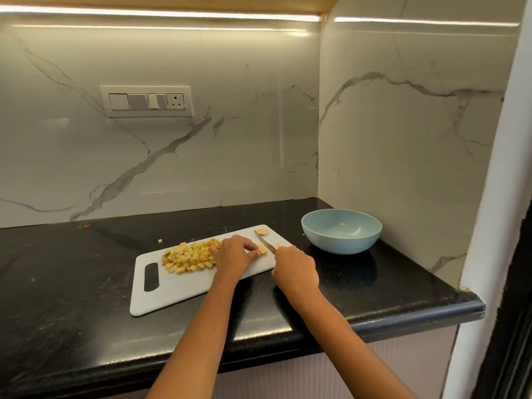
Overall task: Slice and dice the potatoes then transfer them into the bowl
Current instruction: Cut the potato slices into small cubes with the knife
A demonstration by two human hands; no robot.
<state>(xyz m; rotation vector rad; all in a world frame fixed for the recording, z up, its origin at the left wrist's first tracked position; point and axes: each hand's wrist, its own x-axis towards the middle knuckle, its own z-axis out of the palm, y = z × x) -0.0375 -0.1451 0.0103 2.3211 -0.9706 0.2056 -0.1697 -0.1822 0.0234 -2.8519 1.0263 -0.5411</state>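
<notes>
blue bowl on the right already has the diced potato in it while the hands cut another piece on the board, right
Not quite. The head view shows the blue bowl empty; the diced potato lies piled on the white cutting board. The left hand steadies a piece while the right hand holds the knife.

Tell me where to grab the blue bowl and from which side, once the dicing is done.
Take the blue bowl by its rim, at the near left edge facing the cutting board. It stands upright and open with nothing seen inside, and its walls curve smoothly with no handle. Walls close in behind and to its right, so come from the board side, probably thumb inside the rim.
</notes>
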